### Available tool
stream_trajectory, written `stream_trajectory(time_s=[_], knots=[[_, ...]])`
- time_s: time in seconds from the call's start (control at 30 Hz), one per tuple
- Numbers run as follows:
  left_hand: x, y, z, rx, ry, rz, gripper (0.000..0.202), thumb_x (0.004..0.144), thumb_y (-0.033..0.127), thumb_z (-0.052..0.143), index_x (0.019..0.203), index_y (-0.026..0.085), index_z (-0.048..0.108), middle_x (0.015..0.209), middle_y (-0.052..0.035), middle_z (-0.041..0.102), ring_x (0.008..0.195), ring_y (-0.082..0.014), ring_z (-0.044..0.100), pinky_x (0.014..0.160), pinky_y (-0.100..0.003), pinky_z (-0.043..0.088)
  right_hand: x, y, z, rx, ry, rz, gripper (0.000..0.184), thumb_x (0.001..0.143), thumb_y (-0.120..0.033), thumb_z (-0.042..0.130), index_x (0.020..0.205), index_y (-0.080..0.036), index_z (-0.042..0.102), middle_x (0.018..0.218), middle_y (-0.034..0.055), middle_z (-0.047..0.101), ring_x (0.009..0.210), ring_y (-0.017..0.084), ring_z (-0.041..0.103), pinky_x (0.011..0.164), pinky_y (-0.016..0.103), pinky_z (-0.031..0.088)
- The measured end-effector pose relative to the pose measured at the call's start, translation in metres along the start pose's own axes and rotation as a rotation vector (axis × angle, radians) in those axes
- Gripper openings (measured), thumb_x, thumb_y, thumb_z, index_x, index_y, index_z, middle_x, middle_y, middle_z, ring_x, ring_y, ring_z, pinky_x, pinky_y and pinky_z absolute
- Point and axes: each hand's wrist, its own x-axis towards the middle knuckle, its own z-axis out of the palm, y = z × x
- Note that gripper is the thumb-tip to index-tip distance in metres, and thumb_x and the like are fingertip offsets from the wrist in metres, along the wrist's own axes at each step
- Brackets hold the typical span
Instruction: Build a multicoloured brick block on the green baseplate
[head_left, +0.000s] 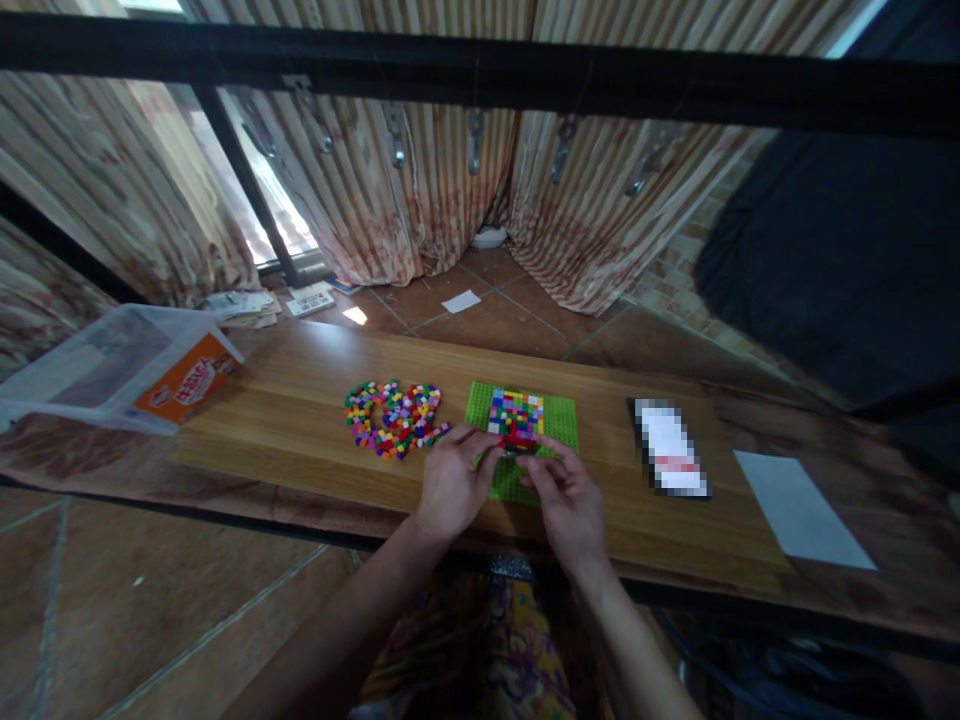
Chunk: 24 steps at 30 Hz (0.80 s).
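Note:
A green studded baseplate (pixel 559 418) lies on the wooden board. On its upper part sits a patch of small multicoloured bricks (pixel 517 408), packed close together. Over the lower edge of this patch is a small red and dark object (pixel 517 443), too small to name. My left hand (pixel 457 480) pinches it at its left end, thumb and fingers together. From the right, my right hand (pixel 564 490) grips its other end with bent fingers. To the left of my left hand lies a loose heap of small coloured bricks (pixel 390 415).
A clear plastic bin (pixel 112 375) with an orange label stands at the far left. Right of the baseplate lies a phone (pixel 670 447) with a blurred screen, and beyond it a white paper sheet (pixel 802 508). A dark metal bar (pixel 480 75) crosses above, before striped curtains.

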Motion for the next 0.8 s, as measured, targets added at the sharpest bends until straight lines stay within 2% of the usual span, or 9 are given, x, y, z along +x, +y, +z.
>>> stream_trajectory(time_s=[0.13,0.37,0.47,0.63,0.8], knots=[[0.019,-0.009,0.013,0.137,-0.018,-0.002,0.019,0.091,0.026,0.053,0.092,0.023,0.072,0.089,-0.0033,0.069,0.085,-0.0154,0.063,0.078,-0.027,0.049,0.008,0.014,-0.024,-0.092,0.121,-0.065,0.041,0.081,-0.043,0.064,0.114,-0.017,0.061,0.085,0.0088,0.073,0.071,0.02,0.068,0.064,0.034,0.055],[0.027,-0.004,0.024,0.306,-0.03,-0.03,0.02,0.091,0.029,0.053,0.092,0.025,0.072,0.09,-0.0033,0.07,0.087,-0.0202,0.06,0.082,-0.036,0.042,0.014,0.034,-0.057,-0.216,0.236,-0.008,0.042,0.081,-0.045,0.062,0.111,-0.015,0.063,0.089,0.011,0.074,0.067,0.019,0.066,0.064,0.035,0.053],[0.026,0.0,0.026,0.327,-0.017,-0.05,0.019,0.091,0.028,0.053,0.092,0.026,0.072,0.09,-0.0024,0.07,0.086,-0.0208,0.058,0.082,-0.038,0.04,0.013,0.037,-0.061,-0.268,0.244,-0.015,0.042,0.082,-0.044,0.06,0.111,-0.014,0.064,0.09,0.0118,0.073,0.068,0.02,0.066,0.066,0.036,0.053],[0.027,0.002,0.027,0.332,-0.015,-0.069,0.017,0.09,0.029,0.055,0.094,0.026,0.072,0.091,-0.0034,0.07,0.088,-0.0218,0.058,0.083,-0.04,0.039,0.01,0.042,-0.06,-0.408,0.209,-0.085,0.037,0.085,-0.043,0.056,0.108,-0.016,0.066,0.096,0.0117,0.073,0.084,0.023,0.068,0.079,0.04,0.052],[0.026,0.001,0.025,0.329,-0.027,-0.065,0.018,0.09,0.029,0.055,0.097,0.024,0.071,0.093,-0.0045,0.07,0.09,-0.0227,0.058,0.084,-0.04,0.04,0.008,0.045,-0.06,-0.393,0.207,-0.118,0.036,0.086,-0.043,0.055,0.108,-0.017,0.066,0.096,0.011,0.073,0.088,0.023,0.068,0.081,0.04,0.052]])
